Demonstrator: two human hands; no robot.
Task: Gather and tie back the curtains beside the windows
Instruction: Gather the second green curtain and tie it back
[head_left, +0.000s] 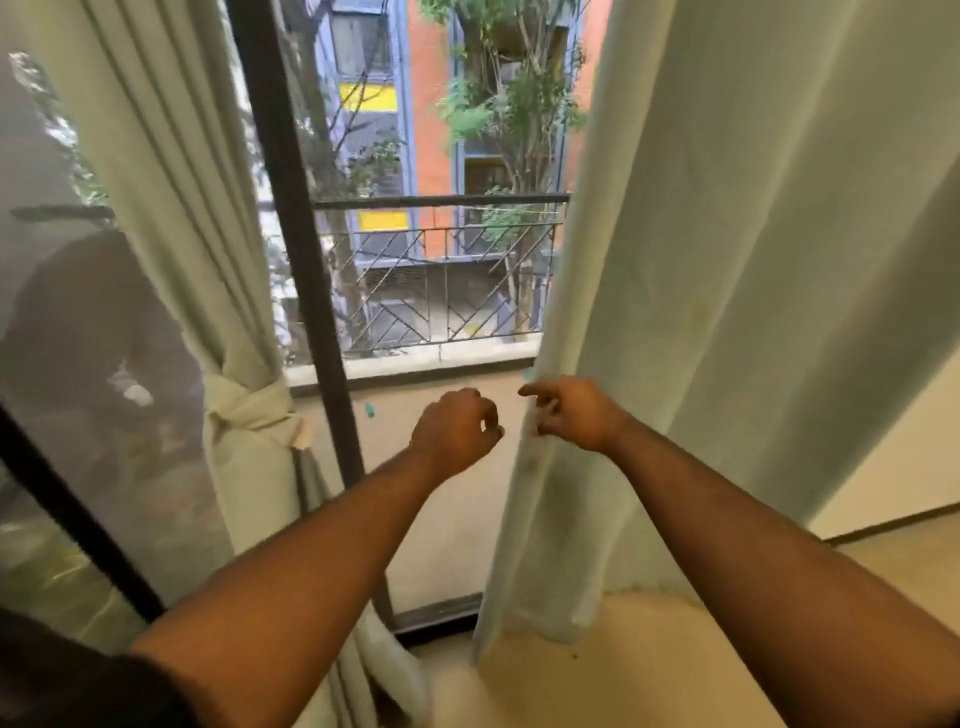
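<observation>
Two pale green curtains hang at a tall window. The left curtain (171, 208) is bunched and knotted (249, 410) at about waist height. The right curtain (727, 291) hangs loose down to the floor. My right hand (571, 413) is at that curtain's left edge, fingers loosely curled and touching the fabric edge, index finger pointing left. My left hand (454, 431) hovers just left of that edge in front of the glass, fingers curled in, holding nothing.
A dark window frame post (296, 208) stands between the curtains. Outside are a balcony railing (441, 275) and trees. A sliding glass panel (78, 338) fills the left. A white wall (893, 467) and light floor (649, 670) lie at the right.
</observation>
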